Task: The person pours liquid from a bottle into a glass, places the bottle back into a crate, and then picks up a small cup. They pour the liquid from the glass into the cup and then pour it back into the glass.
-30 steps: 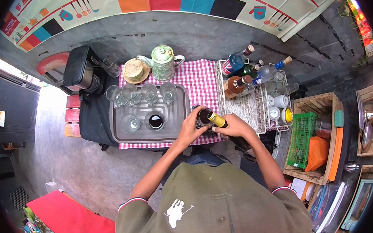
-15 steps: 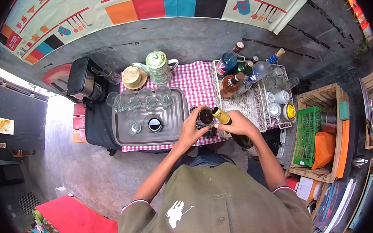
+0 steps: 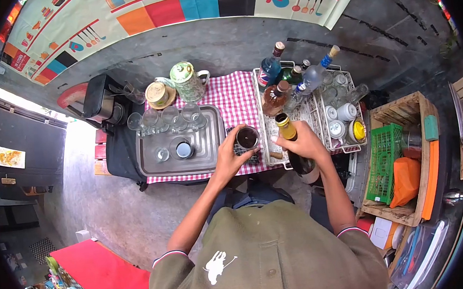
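Observation:
My left hand (image 3: 229,156) is wrapped round a glass with dark liquid (image 3: 247,138), held over the front of the checkered cloth (image 3: 233,93). In my right hand (image 3: 305,141) is a dark bottle with a gold neck (image 3: 304,166), tilted with its open mouth up, to the right of the glass and apart from it. On the grey tray (image 3: 211,162) at the left stand another glass with dark liquid (image 3: 182,148), a small glass (image 3: 161,155) and a row of upright stemmed glasses (image 3: 170,117). A cork (image 3: 276,155) lies at the front of the white rack (image 3: 269,126).
Several bottles (image 3: 275,97) stand in the rack, beside white-lidded jars (image 3: 347,111). A green patterned pitcher (image 3: 187,83) and a black coffee machine (image 3: 99,100) are behind the tray. At the right is a wooden crate (image 3: 403,215) with a green basket (image 3: 384,163).
The bottle's mouth has moved away from the glass, rightward, and the bottle is more upright. The glass has shifted slightly left. The camera view has shifted a little.

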{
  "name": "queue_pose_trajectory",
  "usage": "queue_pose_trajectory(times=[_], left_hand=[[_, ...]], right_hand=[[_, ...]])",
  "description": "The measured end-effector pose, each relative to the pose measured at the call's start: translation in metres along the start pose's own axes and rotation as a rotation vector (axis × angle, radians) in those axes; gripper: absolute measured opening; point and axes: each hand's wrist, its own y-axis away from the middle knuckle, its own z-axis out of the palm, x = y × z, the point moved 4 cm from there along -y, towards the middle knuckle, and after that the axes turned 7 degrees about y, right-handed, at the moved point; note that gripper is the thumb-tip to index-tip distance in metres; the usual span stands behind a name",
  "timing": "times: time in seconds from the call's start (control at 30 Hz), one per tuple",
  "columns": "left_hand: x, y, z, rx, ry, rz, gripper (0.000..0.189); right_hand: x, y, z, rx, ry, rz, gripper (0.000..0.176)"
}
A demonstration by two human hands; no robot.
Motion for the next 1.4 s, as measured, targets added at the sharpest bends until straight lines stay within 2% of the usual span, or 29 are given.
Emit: queue_pose_trajectory(times=[0.07,0.2,0.6,0.87,1.23,1.4], left_hand=[[0.0,0.003,0.004,0.017,-0.014,0.002,0.073],[0.002,0.01,0.014,0.055,-0.02,-0.018,0.075],[0.008,0.027,0.038,0.123,-0.071,-0.026,0.073],[0.005,0.028,0.046,0.132,-0.095,-0.031,0.073],[-0.001,0.027,0.048,0.144,-0.058,-0.023,0.072],[-0.003,0.026,0.048,0.144,-0.073,-0.047,0.072]], right_hand=[[0.002,0.004,-0.007,0.102,0.006,-0.065,0.04],[0.007,0.006,-0.015,0.179,-0.16,-0.081,0.037],[0.051,-0.004,-0.022,0.554,-0.243,-0.184,0.03],[0.086,-0.02,-0.001,0.604,-0.359,-0.232,0.028],[0.118,-0.039,0.023,0.588,-0.281,-0.219,0.028],[0.122,-0.039,0.028,0.538,-0.298,-0.237,0.021]])
